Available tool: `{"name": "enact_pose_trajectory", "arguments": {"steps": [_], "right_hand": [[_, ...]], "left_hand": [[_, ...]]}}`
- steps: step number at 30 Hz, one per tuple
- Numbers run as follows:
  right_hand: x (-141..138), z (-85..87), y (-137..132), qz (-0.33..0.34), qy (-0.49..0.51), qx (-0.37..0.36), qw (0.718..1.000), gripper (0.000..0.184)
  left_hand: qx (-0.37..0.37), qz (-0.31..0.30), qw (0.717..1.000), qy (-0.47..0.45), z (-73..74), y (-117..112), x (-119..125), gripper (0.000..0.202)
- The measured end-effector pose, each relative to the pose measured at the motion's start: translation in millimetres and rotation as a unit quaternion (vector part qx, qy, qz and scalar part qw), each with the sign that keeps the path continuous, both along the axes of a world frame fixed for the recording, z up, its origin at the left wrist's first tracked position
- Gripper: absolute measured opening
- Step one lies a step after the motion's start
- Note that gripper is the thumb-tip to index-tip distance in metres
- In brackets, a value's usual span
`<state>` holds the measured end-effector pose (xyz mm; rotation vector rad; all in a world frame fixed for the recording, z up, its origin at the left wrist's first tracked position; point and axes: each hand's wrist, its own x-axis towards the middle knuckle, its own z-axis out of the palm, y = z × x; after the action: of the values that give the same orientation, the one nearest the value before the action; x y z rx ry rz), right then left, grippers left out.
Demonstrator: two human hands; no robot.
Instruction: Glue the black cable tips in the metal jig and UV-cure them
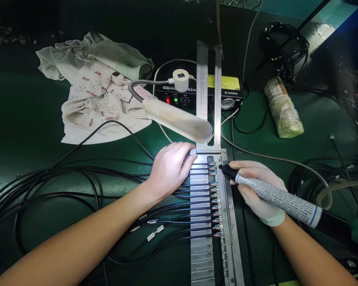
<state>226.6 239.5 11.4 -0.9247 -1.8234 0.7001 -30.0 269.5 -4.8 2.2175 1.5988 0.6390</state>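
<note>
Two-handed: left hand (170,169) is pinning cables (107,174), fingers together and flat; right hand (256,190) is clamping pen (274,195) at top connector (212,163). Next connector down is likely needing a steady tip.

- The long grey metal fixture rail (201,222) looks brushed and dull.
- The thin black cables (77,186) are smooth, slightly glossy plastic.
- The white printed cloth garment (98,91) looks soft and crumpled.
- The dark green desk (26,131) is matt.
- The pen-shaped tool's pale textured grip (280,198) looks rough.
</note>
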Motion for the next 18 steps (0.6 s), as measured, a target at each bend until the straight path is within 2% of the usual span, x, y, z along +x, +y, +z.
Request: {"name": "enact_pose_trajectory", "arguments": {"steps": [18], "right_hand": [[3.8,-1.2,-2.4,0.003,0.008,-0.005,1.000,0.034]], "left_hand": [[0.008,-0.001,1.000,0.002,1.2,0.6,0.0,0.021]]}}
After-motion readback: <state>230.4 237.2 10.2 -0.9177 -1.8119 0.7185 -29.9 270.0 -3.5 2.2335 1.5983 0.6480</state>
